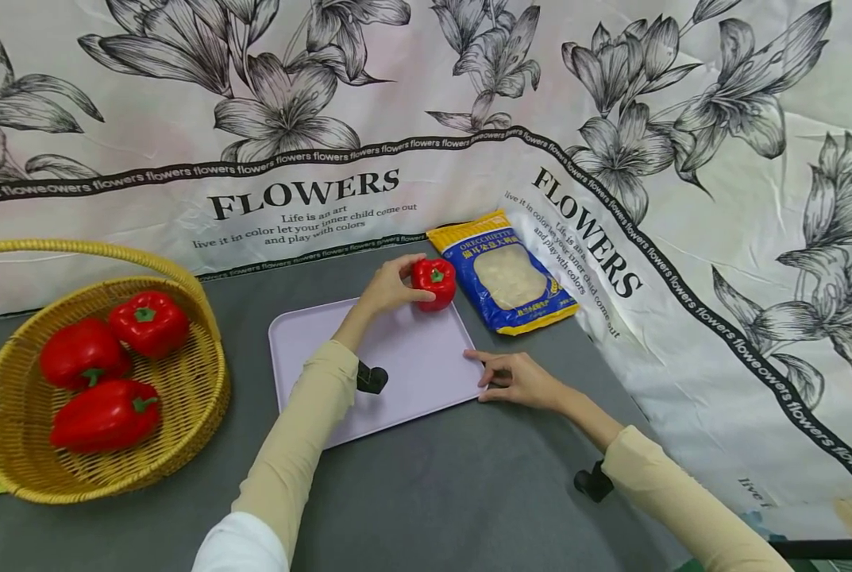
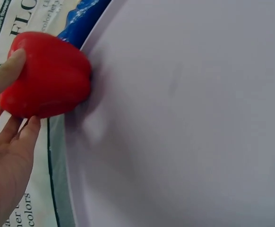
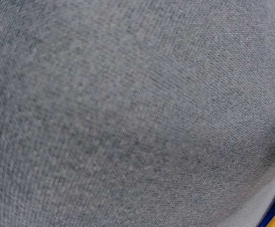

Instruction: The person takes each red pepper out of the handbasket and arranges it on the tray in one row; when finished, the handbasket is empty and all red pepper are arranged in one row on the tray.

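A red bell pepper [image 1: 431,287] with a green stem is held in my left hand [image 1: 390,287] at the far right corner of a pale lilac tray [image 1: 390,373]. In the left wrist view, the thumb lies on one side of the bell pepper [image 2: 52,78] and the fingers of the left hand [image 2: 10,161] reach beneath it, close over the tray's rim. My right hand [image 1: 522,380] grips the tray's near right corner, thumb and index finger spread along the rim. The right wrist view shows mostly grey cloth [image 3: 128,113], and that hand is out of its sight.
A yellow wicker basket [image 1: 214,389] with a tall handle stands at the left, holding three red peppers [image 1: 104,417]. Behind the tray's right side lies a blue and yellow pasta bag [image 1: 507,274]. White flower-printed cloth [image 1: 411,95] rises at the back and right of the grey table [image 1: 411,508].
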Demonstrator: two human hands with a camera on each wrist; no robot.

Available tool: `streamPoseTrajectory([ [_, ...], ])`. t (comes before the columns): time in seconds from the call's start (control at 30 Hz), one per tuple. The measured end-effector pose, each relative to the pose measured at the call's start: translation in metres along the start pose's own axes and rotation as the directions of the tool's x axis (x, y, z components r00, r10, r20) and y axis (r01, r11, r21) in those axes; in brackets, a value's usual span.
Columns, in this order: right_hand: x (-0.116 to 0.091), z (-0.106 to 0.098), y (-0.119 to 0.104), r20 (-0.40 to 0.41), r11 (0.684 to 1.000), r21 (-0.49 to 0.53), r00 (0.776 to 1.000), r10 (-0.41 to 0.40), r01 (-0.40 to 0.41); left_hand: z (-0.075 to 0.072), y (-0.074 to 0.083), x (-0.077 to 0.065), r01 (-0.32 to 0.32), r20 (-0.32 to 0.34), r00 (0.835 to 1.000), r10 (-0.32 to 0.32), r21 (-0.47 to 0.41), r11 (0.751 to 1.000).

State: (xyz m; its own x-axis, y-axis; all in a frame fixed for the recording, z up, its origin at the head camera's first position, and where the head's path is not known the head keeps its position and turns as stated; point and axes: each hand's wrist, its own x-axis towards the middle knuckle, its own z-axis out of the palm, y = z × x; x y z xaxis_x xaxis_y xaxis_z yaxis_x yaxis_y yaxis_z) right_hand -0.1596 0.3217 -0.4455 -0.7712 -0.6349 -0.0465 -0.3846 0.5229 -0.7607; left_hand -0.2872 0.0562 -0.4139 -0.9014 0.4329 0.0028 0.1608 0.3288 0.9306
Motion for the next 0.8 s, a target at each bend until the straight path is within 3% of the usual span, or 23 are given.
streamPoseTrajectory([
  [0.13, 0.0, 0.001, -0.001, 0.002, 1.0, 0.01, 1.0, 0.008, -0.008, -0.009, -0.001, 0.002, -0.008, 0.063, 0.998, 0.006, 0.029, 1.0],
  [0.43, 0.0, 0.002, -0.001, 0.0, 1.0, 0.007, 1.0, 0.016, -0.016, -0.016, -0.007, 0.001, -0.005, 0.095, 0.995, 0.001, 0.033, 0.999],
  [0.6, 0.0, 0.002, -0.002, -0.004, 1.0, 0.014, 1.0, 0.02, -0.02, -0.013, -0.01, 0.0, -0.011, 0.07, 0.997, 0.013, -0.031, 0.999],
  [0.8, -0.001, 0.003, -0.002, -0.013, 1.0, 0.028, 1.0, 0.014, -0.013, -0.005, -0.01, 0.0, 0.0, -0.023, 1.0, -0.001, -0.049, 0.999],
])
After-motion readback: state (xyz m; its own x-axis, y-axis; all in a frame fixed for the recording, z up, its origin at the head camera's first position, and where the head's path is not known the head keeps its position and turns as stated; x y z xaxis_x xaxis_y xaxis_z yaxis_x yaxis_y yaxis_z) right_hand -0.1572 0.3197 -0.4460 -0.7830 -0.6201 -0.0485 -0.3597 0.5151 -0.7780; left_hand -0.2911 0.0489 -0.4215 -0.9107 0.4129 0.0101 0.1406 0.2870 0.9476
